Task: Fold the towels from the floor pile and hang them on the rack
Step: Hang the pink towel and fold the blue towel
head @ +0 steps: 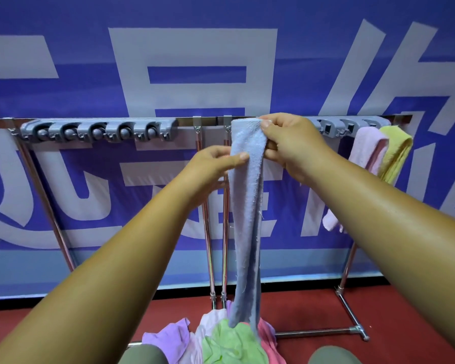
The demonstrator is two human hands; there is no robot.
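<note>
The folded light-blue terry towel (247, 206) is hanging with its long axis vertical, its top at the chrome rack's top rail (210, 120). The right hand (292, 145) is pinching that top, nearest the rail; the left hand (213, 164) is pinching the edge just below.

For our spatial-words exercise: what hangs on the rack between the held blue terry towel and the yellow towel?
A folded pink terry towel, seen in the head view.

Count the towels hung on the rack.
2: pink towel and yellow towel at the rack's right end. Left hand and right hand hold a blue towel. Arms may hide others.
</note>
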